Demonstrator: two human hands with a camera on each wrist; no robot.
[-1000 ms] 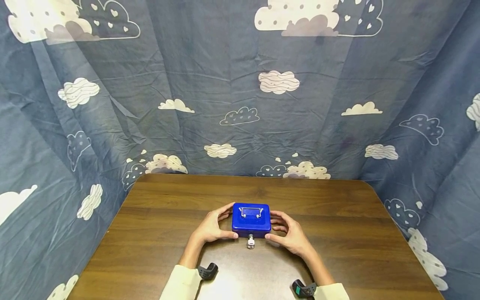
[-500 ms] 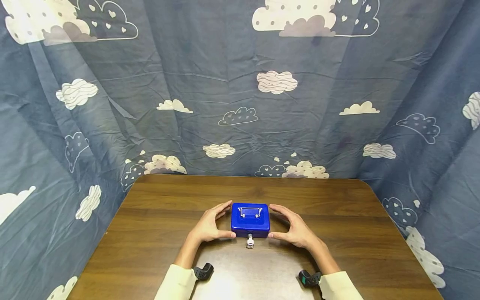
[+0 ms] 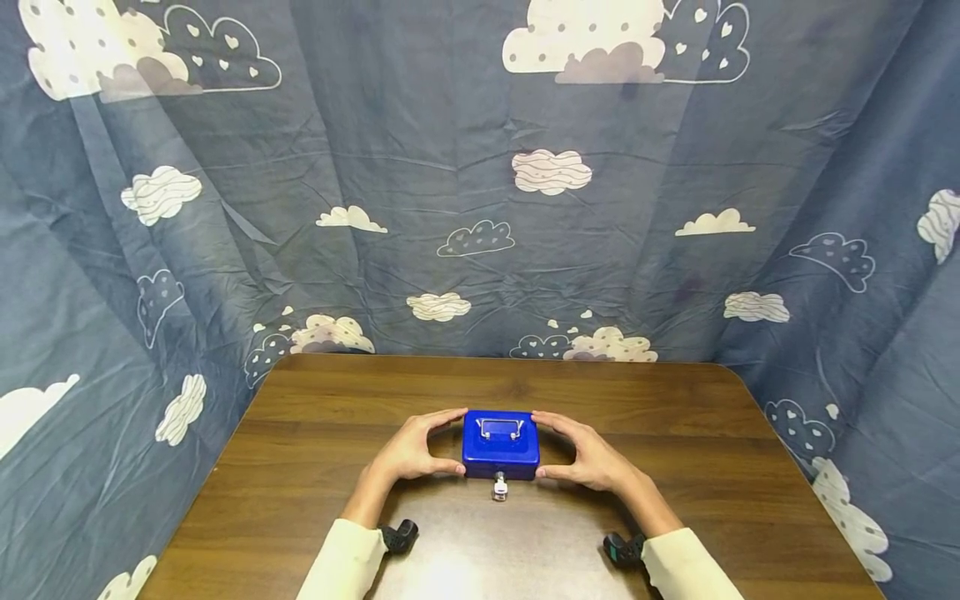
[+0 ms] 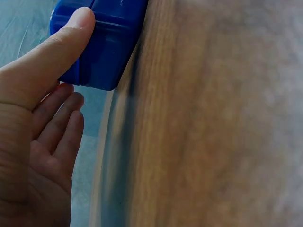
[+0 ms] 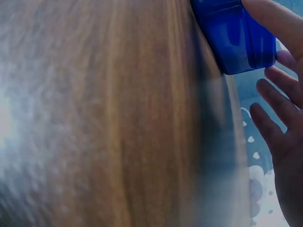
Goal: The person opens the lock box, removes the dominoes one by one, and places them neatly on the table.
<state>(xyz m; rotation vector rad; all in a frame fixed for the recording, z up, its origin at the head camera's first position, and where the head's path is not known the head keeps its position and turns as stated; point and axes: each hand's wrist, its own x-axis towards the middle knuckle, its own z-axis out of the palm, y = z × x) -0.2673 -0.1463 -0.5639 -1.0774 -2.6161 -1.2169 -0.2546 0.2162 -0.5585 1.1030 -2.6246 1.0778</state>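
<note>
A small blue metal cash box (image 3: 500,454) sits on the wooden table, its lid down and a folding wire handle (image 3: 500,429) on top. From the middle of its front, a small silvery-white piece (image 3: 500,487) juts toward me. My left hand (image 3: 412,450) spans the left end, thumb at the front corner and fingertips at the back corner. On the opposite end my right hand (image 3: 588,454) holds it the same way. In the left wrist view, the thumb (image 4: 78,26) lies over the box's front; the right wrist view shows the other fingers (image 5: 274,101) spread behind.
The brown wooden table (image 3: 337,392) reaches back to a blue-grey curtain (image 3: 480,275) printed with clouds. The curtain also hangs along both sides. Black wrist cameras (image 3: 400,537) sit at the cuffs of pale sleeves (image 3: 686,560).
The right hand drew slightly away from the box and then came back, its fingertips now on the back corner. The left fingertips have closed in on their corner. The box stays in place.
</note>
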